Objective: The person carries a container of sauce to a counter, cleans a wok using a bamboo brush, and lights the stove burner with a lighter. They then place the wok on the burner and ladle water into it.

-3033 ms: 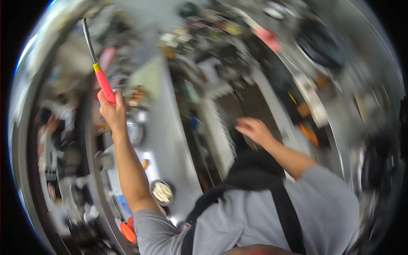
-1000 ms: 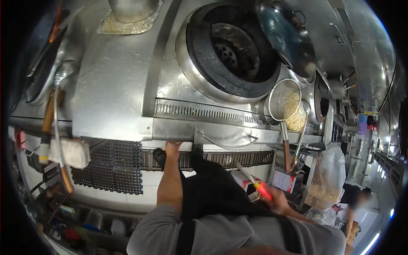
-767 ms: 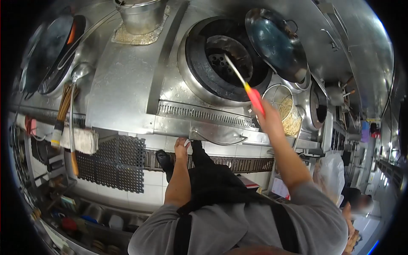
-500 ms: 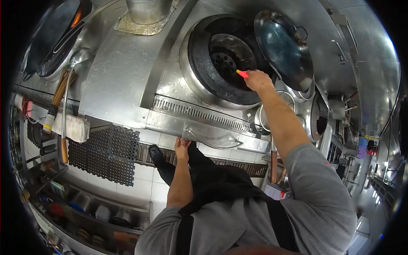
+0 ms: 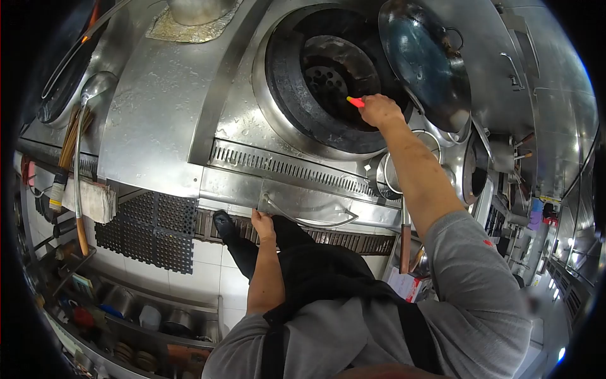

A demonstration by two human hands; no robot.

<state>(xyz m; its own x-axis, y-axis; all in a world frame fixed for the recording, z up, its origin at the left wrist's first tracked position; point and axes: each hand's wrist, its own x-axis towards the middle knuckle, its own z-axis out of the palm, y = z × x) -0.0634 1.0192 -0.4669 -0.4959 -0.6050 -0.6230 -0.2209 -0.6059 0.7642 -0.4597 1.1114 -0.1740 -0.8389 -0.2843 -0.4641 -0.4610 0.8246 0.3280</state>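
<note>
My right hand (image 5: 381, 111) is closed around a bright pink-red lighter (image 5: 356, 102) with a yellowish end. It reaches over the near right part of a large round wok burner (image 5: 287, 104), the lighter pointing left toward the dark hole at the centre. No flame shows in this burner. Below the stove's front edge, my left hand (image 5: 262, 225) is closed with its fingers against the underside of the steel front panel (image 5: 233, 186). What those fingers grip is hidden. A curved metal bar handle (image 5: 309, 222) lies just right of this hand.
A wok (image 5: 426, 63) leans behind the burner on the right. Strainers (image 5: 394, 174) and pots crowd its right side. At the left are a long-handled ladle (image 5: 79, 170), a bamboo brush (image 5: 68, 145) and a folded cloth (image 5: 95, 201). Black mats (image 5: 151, 230) cover part of the floor.
The whole view has shifted, with the stove moving up and left in frame. My right hand still holds the lighter over the burner. My left hand stays by the stove's front edge.
</note>
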